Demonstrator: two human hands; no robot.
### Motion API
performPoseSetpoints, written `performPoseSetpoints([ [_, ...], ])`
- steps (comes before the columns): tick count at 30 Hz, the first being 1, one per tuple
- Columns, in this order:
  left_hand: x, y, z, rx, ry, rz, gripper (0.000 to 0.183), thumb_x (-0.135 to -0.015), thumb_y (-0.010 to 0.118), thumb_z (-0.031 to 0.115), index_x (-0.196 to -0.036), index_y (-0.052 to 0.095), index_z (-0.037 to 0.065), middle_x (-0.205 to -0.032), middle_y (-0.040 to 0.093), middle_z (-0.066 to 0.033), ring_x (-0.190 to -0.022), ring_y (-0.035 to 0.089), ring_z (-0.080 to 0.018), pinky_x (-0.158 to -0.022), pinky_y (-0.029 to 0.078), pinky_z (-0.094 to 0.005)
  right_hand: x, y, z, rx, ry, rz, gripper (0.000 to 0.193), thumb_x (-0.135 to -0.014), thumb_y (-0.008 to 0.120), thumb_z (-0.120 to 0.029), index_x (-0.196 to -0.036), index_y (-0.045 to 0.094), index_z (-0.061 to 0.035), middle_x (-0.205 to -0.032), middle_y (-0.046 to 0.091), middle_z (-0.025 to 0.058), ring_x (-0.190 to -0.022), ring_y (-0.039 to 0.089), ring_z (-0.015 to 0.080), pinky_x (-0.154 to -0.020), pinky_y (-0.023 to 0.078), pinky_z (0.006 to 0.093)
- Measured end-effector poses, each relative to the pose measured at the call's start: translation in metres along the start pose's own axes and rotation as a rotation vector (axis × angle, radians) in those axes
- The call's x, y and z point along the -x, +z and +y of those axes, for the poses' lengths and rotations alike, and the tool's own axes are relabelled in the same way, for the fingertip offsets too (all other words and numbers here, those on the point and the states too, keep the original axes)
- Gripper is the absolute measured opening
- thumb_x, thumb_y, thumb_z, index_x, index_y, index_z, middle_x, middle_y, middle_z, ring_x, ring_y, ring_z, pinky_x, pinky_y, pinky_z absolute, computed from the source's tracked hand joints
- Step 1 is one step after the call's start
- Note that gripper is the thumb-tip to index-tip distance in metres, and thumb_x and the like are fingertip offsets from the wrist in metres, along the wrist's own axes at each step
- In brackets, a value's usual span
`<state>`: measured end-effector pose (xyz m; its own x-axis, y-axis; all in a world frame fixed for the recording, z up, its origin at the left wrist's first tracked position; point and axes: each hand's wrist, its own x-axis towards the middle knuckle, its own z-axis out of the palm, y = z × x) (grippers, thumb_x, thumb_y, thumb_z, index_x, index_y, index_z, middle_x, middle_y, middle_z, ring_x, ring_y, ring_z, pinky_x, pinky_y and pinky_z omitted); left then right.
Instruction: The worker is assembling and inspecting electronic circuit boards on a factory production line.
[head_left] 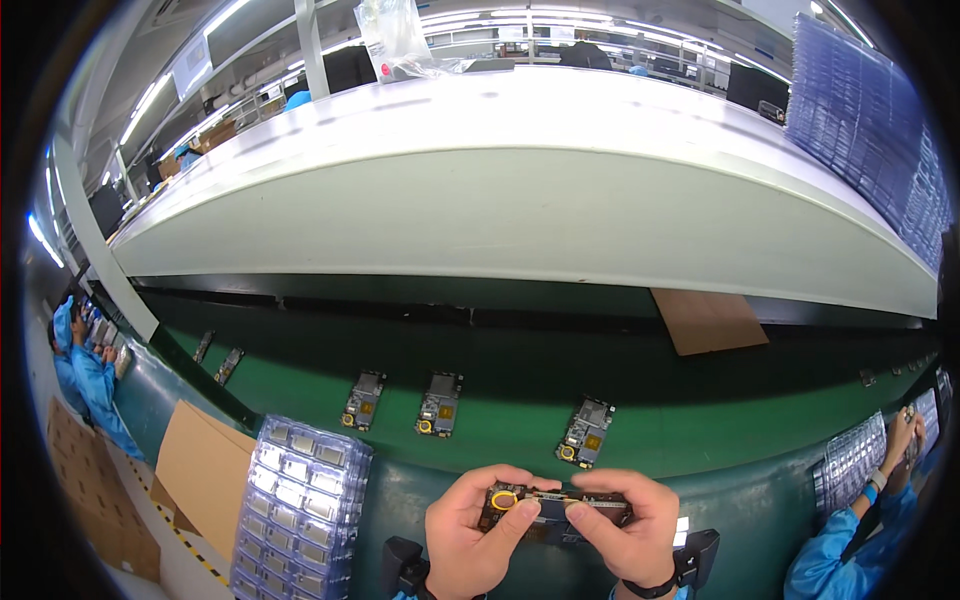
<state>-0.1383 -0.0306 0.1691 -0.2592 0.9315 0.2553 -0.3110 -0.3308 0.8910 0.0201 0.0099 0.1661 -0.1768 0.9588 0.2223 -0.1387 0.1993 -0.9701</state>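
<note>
The board (pixel 555 505), a small circuit board with a yellow ring at its left end, is held level just above the near edge of the green belt (pixel 700 420), low in the middle of the view. The left hand (pixel 470 535) grips its left end, fingers closed around the ring corner; the right hand (pixel 625 530) grips its right end, fingers closed over the top edge. Three more boards (pixel 440 404) lie apart on the belt beyond the hands, with open green surface between them. A tray stack (pixel 300 510) stands just left of the left hand. A white shelf (pixel 520 190) overhangs the belt's far edge. A cardboard sheet (pixel 708 320) lies beneath it, to the right.
</note>
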Motion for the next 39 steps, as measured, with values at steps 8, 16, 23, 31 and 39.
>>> performPoseSetpoints([
  [8,0.0,0.001,-0.004,0.089,-0.035,0.005,0.025,-0.097,0.062,-0.007,-0.122,0.057,-0.004,-0.112,0.072,-0.017,-0.095,0.068,-0.0153,-0.087,0.053,-0.0249,0.002,-0.008,0.004,-0.114,0.016,-0.122,0.047,-0.081,0.078,0.009,-0.124,0.058,0.005,-0.101,0.072,0.0127,-0.085,0.071,0.0119,-0.072,0.059,0.0237],
  [16,-0.003,0.007,0.003,0.085,-0.118,0.043,0.03,-0.095,0.064,-0.007,-0.124,0.056,-0.003,-0.111,0.072,-0.0145,-0.091,0.066,-0.0112,-0.083,0.052,-0.0228,-0.001,-0.013,0.004,0.0,-0.039,-0.098,0.035,-0.079,0.078,0.007,-0.109,0.06,0.0012,-0.096,0.069,0.0072,-0.079,0.065,0.0069,-0.066,0.054,0.0219],
  [23,-0.006,-0.008,0.003,0.237,-0.322,-0.07,0.045,-0.1,0.051,-0.005,-0.144,0.042,-0.007,-0.14,0.053,-0.0372,-0.117,0.068,-0.0323,-0.101,0.056,-0.0408,-0.005,-0.016,-0.007,-0.291,0.225,-0.157,0.034,-0.085,0.071,0.004,-0.117,0.062,0.0024,-0.103,0.07,0.0083,-0.091,0.066,0.0096,-0.079,0.052,0.024],
  [31,-0.004,-0.005,0.009,0.171,-0.372,-0.098,0.047,-0.098,0.056,-0.006,-0.143,0.043,-0.006,-0.137,0.058,-0.0332,-0.118,0.067,-0.0287,-0.101,0.056,-0.0389,-0.007,-0.023,-0.007,-0.169,0.206,-0.211,0.034,-0.082,0.076,0.005,-0.113,0.063,0.0025,-0.104,0.071,0.0083,-0.092,0.067,0.01,-0.079,0.053,0.0251],
  [39,-0.001,-0.015,0.003,-0.165,-0.295,-0.289,0.039,-0.1,0.055,-0.005,-0.139,0.047,-0.005,-0.131,0.065,-0.0246,-0.115,0.066,-0.0208,-0.097,0.055,-0.0311,-0.002,-0.021,0.003,-0.153,0.132,-0.172,0.034,-0.08,0.079,0.009,-0.108,0.06,0.0027,-0.101,0.067,0.0084,-0.086,0.069,0.0094,-0.073,0.06,0.0221],
])
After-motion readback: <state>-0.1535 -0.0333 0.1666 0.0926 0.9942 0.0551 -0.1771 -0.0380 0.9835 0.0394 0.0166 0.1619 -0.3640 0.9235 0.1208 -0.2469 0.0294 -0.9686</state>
